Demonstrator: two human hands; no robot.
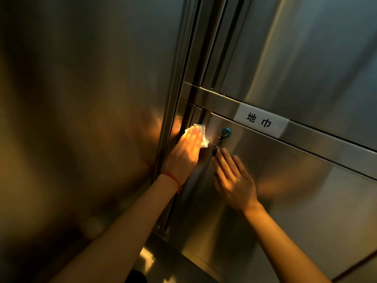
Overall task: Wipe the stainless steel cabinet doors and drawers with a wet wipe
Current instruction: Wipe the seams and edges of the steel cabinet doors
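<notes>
Left hand (188,152), fingers flat, presses white wet wipe (201,135) on steel lower cabinet door (285,190) at frame centre. Right hand (234,178) flat, holding nothing. Risk: wipe snags dangling key (215,149) under blue lock (226,132).

Label (261,120): white rectangular strip with two black printed characters, stuck on the horizontal steel rail, at about 1 o'clock from picture centre; tilted with the rail, sloping down toward 4 o'clock.

Lock (226,132): round, blue-rimmed, set in steel just below the rail, at 8 o'clock from the label.

Key (215,150): dark, hanging from the lock on a short loop, at 7 o'clock from it; detail blurred.

Bracelet (172,178): thin red cord round a wrist, knotted, one short end hanging loose, at 7 o'clock from the lock.

Ledge (163,260): steel, at the bottom edge, 6 o'clock, with a bright reflected patch.
</notes>
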